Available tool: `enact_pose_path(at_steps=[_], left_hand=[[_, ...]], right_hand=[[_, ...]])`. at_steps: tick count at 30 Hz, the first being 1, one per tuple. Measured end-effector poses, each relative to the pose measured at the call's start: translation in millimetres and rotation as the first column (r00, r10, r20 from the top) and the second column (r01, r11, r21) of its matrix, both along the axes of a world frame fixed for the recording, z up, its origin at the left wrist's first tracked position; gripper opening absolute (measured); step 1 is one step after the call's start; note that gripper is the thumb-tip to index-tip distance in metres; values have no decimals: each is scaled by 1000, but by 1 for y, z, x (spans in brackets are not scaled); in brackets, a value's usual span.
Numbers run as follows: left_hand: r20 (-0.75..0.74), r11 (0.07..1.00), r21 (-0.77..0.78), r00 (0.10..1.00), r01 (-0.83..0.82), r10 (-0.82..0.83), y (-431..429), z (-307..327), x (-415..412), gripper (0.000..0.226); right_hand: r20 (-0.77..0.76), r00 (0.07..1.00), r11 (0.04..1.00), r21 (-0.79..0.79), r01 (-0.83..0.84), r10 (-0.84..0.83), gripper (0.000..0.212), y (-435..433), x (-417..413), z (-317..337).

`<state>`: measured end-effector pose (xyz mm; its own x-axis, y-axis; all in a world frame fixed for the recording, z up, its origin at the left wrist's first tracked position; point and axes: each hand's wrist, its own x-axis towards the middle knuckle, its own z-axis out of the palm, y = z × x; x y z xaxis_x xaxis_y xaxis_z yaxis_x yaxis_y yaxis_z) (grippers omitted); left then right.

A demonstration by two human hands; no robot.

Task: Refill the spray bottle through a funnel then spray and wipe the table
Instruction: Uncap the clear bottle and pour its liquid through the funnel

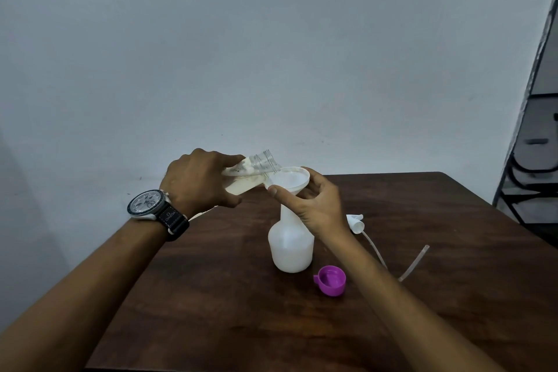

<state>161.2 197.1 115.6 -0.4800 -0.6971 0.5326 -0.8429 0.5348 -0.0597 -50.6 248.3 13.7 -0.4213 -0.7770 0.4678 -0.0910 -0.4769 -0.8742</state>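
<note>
A white spray bottle (290,246) stands upright on the dark wooden table (422,296) with a white funnel (289,179) in its neck. My right hand (314,204) grips the funnel's rim, thumb on the near edge. My left hand (197,180), a watch on its wrist, holds a clear plastic bottle (252,170) tilted sideways, its open mouth at the funnel's left rim. Pale liquid lies in the clear bottle's lower side. The white spray head (356,223) with its clear tube lies on the table behind my right forearm.
A purple cap (330,280) lies open side up just right of the spray bottle's base. A grey wall stands close behind the table. A dark metal rack (531,160) is at the far right beyond the table's edge.
</note>
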Motion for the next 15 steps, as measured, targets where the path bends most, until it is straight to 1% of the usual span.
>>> enact_pose_path(at_steps=[8, 12, 15], left_hand=[[-14, 1000, -3, 1000, -3, 2, 0, 0, 0, 64], [-7, 1000, -5, 1000, -1, 1, 0, 0, -2, 64], [-4, 1000, -8, 1000, -2, 2, -1, 0, -1, 65]], right_hand=[[-2, 1000, 1000, -1, -11, 11, 56, 2, 1, 1], [-6, 1000, 1000, 0, -1, 1, 59, 2, 1, 1], [-14, 1000, 1000, 0, 5, -5, 54, 3, 2, 1]])
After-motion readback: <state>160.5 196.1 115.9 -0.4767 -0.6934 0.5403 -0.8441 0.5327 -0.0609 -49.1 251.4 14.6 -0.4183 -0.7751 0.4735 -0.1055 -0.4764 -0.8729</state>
